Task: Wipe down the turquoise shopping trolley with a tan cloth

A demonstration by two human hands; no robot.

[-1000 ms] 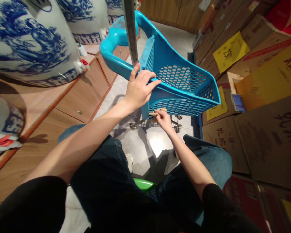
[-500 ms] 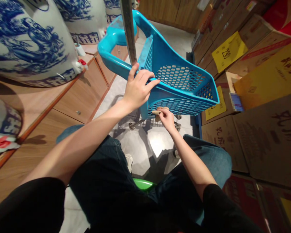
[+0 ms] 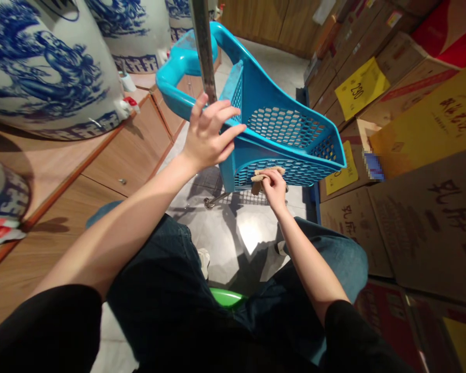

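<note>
In front of me stands a blue plastic shopping cart (image 3: 283, 145) with lattice sides, a looped handle and small wheels below. My left hand (image 3: 209, 134) is at the near upper rim by the handle, its fingers spread; whether the fingertips press on the rim is hard to tell. A tan cloth (image 3: 259, 182) is pinched in my right hand (image 3: 274, 189), close against the lattice of the cart's near side. Part of the cloth is hidden behind the fingers. A metal pole (image 3: 203, 52) rises beside the handle.
Large white jars with blue dragon patterns (image 3: 46, 72) stand on a wooden cabinet (image 3: 120, 155) at left. Stacked cardboard boxes (image 3: 419, 217) with yellow price signs (image 3: 361, 89) line the right. A green seat edge (image 3: 228, 297) shows between my legs.
My right hand has shifted slightly right along the cart's side with the cloth. My left hand has moved left, its fingers lifting and spreading. The cart sits a little further left in view.
</note>
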